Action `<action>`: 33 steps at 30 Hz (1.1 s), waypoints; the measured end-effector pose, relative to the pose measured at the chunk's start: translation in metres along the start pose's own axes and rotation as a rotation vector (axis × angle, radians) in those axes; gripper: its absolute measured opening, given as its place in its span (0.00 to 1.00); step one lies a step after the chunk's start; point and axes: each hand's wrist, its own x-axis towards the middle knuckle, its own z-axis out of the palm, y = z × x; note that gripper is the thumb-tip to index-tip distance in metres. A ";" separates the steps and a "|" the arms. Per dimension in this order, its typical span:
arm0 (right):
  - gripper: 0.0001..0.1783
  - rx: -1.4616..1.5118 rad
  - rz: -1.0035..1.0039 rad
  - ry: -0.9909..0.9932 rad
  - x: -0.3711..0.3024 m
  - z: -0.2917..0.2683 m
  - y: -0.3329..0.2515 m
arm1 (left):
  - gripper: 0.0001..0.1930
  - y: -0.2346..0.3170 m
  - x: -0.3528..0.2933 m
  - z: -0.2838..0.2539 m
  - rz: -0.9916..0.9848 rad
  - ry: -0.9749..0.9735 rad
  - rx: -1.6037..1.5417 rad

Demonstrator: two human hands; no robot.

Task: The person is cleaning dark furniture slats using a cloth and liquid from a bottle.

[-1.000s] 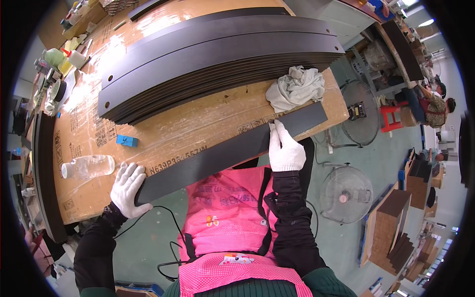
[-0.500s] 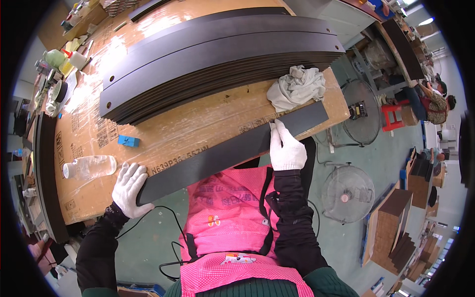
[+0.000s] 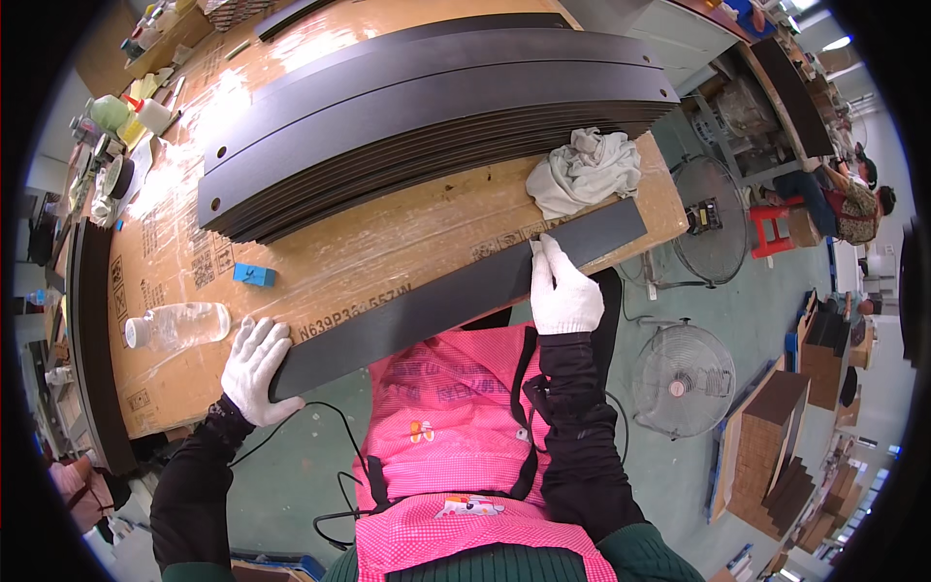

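A long, narrow dark grey board (image 3: 417, 310) lies slanted along the near edge of the table, its right end farther away. My left hand (image 3: 256, 371), in a white knitted glove, grips the board's left end, fingers on the far side and thumb at the near corner. My right hand (image 3: 565, 289), gloved alike, rests on the board right of its middle. Its fingers are pinched together at the far edge, and whatever they hold there is too small to make out. A crumpled whitish rag (image 3: 586, 175) lies just beyond the board's right end.
Behind the board stands a tall stack of dark boards (image 3: 427, 107) with holes at their ends. A small blue block (image 3: 254, 275) and a clear bottle (image 3: 179, 327) lie on the cardboard-covered table (image 3: 378, 213). Floor fans (image 3: 683, 380) stand at right; a person (image 3: 853, 199) sits farther off.
Both hands keep the same places on the board. The whole view has shifted very slightly; nothing was taken up or let go.
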 end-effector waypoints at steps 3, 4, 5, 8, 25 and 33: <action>0.16 -0.008 -0.007 -0.007 0.001 -0.003 -0.001 | 0.49 0.001 0.001 -0.001 -0.007 -0.006 0.000; 0.16 -0.013 0.003 -0.018 0.002 -0.003 -0.002 | 0.49 0.001 0.000 -0.002 -0.013 -0.012 0.003; 0.16 -0.012 0.002 -0.019 0.000 -0.003 -0.003 | 0.49 0.001 0.000 -0.002 -0.015 -0.012 0.003; 0.16 -0.016 -0.008 -0.021 -0.002 -0.005 -0.005 | 0.49 0.000 0.000 -0.001 -0.002 -0.009 -0.009; 0.15 -0.064 0.000 -0.004 0.001 -0.002 -0.004 | 0.49 -0.001 -0.001 -0.001 0.001 -0.006 -0.006; 0.16 -0.042 0.015 0.031 0.007 -0.003 0.000 | 0.49 0.000 -0.002 0.000 0.005 -0.003 0.002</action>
